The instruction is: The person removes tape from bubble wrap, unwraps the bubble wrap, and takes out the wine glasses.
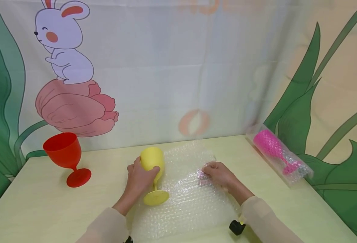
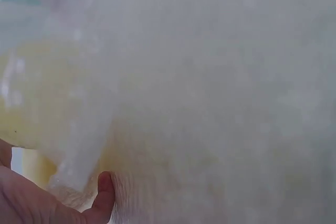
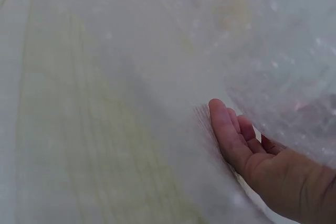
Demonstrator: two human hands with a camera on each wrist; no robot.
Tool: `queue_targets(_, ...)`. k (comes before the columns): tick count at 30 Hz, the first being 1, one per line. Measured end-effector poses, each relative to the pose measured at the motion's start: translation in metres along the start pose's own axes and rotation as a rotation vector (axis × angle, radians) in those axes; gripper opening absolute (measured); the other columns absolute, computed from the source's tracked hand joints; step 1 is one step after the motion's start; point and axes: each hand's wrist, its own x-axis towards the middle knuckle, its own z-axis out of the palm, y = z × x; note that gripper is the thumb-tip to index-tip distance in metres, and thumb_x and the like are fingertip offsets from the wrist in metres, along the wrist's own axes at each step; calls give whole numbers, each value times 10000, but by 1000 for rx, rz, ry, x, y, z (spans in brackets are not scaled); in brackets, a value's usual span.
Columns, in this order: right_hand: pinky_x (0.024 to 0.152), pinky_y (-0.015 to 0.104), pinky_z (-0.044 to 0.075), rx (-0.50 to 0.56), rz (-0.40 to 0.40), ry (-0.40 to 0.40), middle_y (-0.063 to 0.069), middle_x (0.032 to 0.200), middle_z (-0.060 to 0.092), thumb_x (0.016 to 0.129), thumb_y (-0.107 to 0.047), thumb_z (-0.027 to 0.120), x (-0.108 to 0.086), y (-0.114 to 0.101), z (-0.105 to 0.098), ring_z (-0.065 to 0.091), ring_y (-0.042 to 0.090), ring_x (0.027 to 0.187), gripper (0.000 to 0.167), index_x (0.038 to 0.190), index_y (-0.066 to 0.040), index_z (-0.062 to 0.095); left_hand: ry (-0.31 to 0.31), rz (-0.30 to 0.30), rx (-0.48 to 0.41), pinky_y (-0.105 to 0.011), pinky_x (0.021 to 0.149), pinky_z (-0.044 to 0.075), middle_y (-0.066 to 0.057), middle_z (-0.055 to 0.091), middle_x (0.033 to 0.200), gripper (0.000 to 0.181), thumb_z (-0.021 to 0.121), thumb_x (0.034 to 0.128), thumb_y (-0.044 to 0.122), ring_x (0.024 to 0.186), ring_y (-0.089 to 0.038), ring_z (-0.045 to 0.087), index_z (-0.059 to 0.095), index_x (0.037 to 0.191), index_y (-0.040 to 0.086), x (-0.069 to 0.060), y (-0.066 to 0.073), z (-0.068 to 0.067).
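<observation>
Left hand (image 1: 139,177): grasping the yellow goblet (image 1: 153,158), fingers about the left side of the bowl, thumb across its front; goblet held bowl up, foot down, near the middle of the bench (image 1: 29,209); the foot overlaps the left part of the wrap (image 1: 181,206) in the head view; whether it touches the wrap or the bench, I cannot tell.

Right hand (image 1: 217,172): fingers curled, pinching the wrap towards its right edge, well apart from my left hand; wrap clear and bubbled, spread over the bench between and below both hands, glossy near my right fingers.

Left wrist view: mostly hazy film, yellow showing through at the left, part of my hand at lower left; right wrist view: film about my hand, a pink patch near the top, too blurred to name.

Red goblet (image 1: 63,152): upright on the bench, far left, unwrapped; pink goblet (image 1: 267,143): lying aslant inside a clear sleeve (image 1: 305,170) at the bench's right; backdrop (image 1: 154,67) behind, printed with a rabbit (image 1: 64,33) and leaves (image 1: 296,111).
</observation>
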Motion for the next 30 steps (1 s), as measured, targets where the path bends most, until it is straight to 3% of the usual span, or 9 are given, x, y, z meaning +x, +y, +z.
queue_targets(3,607,277,453,-122,-54,73,36,785,633,1019,-147,618,-1,-2,3,562,138,687,191,904,-16,695,1,-16,-11,-503,918,449,-276,310,1393,888,636,854,353,1095,-406,520,268,1574,-15,-1,2,1)
queue_targets(6,566,274,367,-259,-94,151,-7,646,509,981,-126,661,-2,-4,6,442,132,609,246,748,-63,611,8,-13,-6,-508,912,450,-278,307,1395,905,635,846,350,1088,-414,527,246,1584,-1,-1,3,1)
queue_targets(10,546,277,301,-333,-97,209,-30,600,376,954,-99,686,-6,-6,9,350,128,575,321,684,-105,514,8,0,8,-524,886,452,-295,354,1392,911,614,866,355,1072,-422,532,185,1617,67,-1,3,2)
queue_targets(17,523,276,226,-344,-88,212,-47,569,286,948,-84,669,-8,-6,11,262,117,547,445,594,-145,406,-30,12,67,-586,873,450,-329,347,1450,875,511,941,387,1152,-470,514,75,1649,116,-4,4,4)
queue_targets(21,519,274,224,-342,-74,190,-46,556,279,959,-103,678,-9,-7,10,248,116,535,482,577,-147,389,-39,26,96,-627,915,445,-346,336,1441,900,557,971,428,1218,-491,478,48,1642,112,-4,5,5)
queue_targets(30,488,267,214,-296,-37,128,-30,513,323,986,-97,630,-8,-7,4,234,116,492,493,542,-133,416,-40,80,16,-611,955,457,-383,374,1392,918,667,972,363,1128,-471,544,121,1615,2,-1,2,-2)
